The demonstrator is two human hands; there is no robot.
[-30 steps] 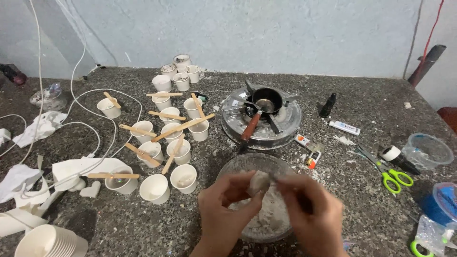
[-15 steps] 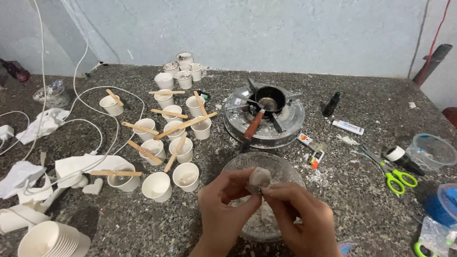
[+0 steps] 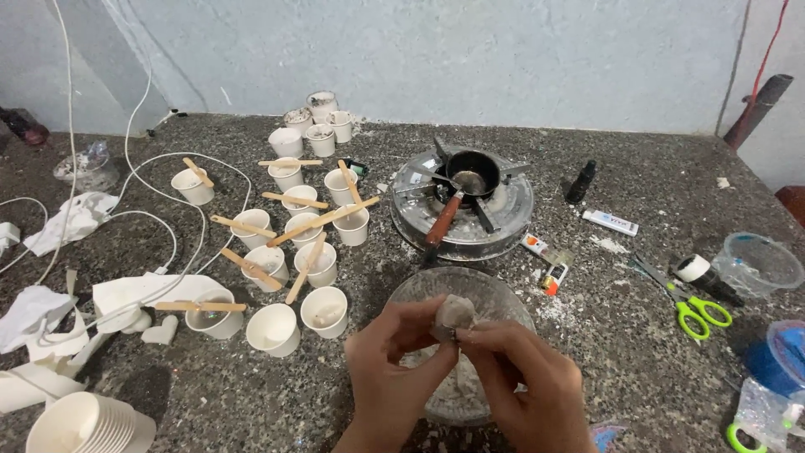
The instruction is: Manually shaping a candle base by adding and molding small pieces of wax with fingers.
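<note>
Fingers (image 3: 436, 323) of left hand (image 3: 390, 369) and right hand (image 3: 524, 377) pinched together on a pale waxy lump (image 3: 457, 312) above the glass bowl (image 3: 419, 289) on the worktop (image 3: 637, 335).

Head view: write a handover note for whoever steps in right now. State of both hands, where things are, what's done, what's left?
Left hand and right hand: both pinch one pale grey waxy lump at the fingers, above the clear glass bowl of similar pale chunks.
Behind the bowl: small black saucepan on the round metal stove.
Left: white paper cups, several with wooden sticks across the rims.
Done: at least one cup shows pale contents.
Left: the lump is unbroken; chunks remain in the bowl.
</note>
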